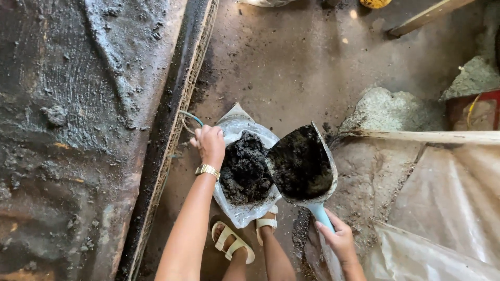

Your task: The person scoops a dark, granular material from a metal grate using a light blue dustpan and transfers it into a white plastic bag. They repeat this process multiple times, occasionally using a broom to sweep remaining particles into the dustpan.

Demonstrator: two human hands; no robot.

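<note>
Clearly the work shown is loading dark, crumbly soil (245, 169) into a clear plastic bag (245, 211) that stands on the floor between the person's two hands, just ahead of their sandalled feet (237, 242). The left hand (209, 144), with a gold wristwatch (208, 170) on its wrist, is closed on the bag's far-left rim and pulls the mouth open; the bag is already well filled with clumped soil. The right hand (337, 240) is wrapped around the pale blue handle of a scoop (302, 164), whose blade, heaped with the same dark soil, hangs just beside the bag's right edge, touching or nearly touching the plastic. To do this step well, the judgement is that the left hand should keep the rim taut and high so the mouth does not fold shut, while the right hand brings the scoop's tip over the opening before tilting, and tilts slowly so the heap slides rather than drops. With the bag this full, spill over the right rim looks the likeliest fault. To the left of the left hand a wire mesh edge (179, 112) borders a wide bed of wet dark material (73, 130); to the right of the right hand lie crumpled plastic sheets (442, 218) and a grey heap (390, 109).
</note>
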